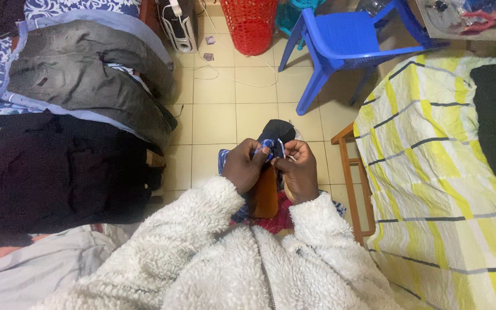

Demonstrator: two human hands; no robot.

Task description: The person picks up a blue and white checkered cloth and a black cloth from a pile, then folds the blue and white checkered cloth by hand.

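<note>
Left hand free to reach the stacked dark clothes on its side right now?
Probably not as is: the left hand and right hand both pinch a small dark cloth item. The stacked clothes lie beside the left sleeve with nothing between, so the path looks clear.

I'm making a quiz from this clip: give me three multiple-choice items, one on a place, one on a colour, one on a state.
1. Where is the red mesh basket?
A. On the tiled floor beside the blue plastic chair
B. On the striped sheet
C. In the person's lap

2. What colour are the fleece sleeves?
A. Black
B. White
C. Red

3. What are the left hand and right hand doing?
A. Resting flat and open
B. One raised, one down
C. Both pinching a small dark garment

Answers:
1. A, it stands on the tiles left of the chair.
2. B, both fluffy sleeves are white.
3. C, the fingers of both close on the cloth.
</note>
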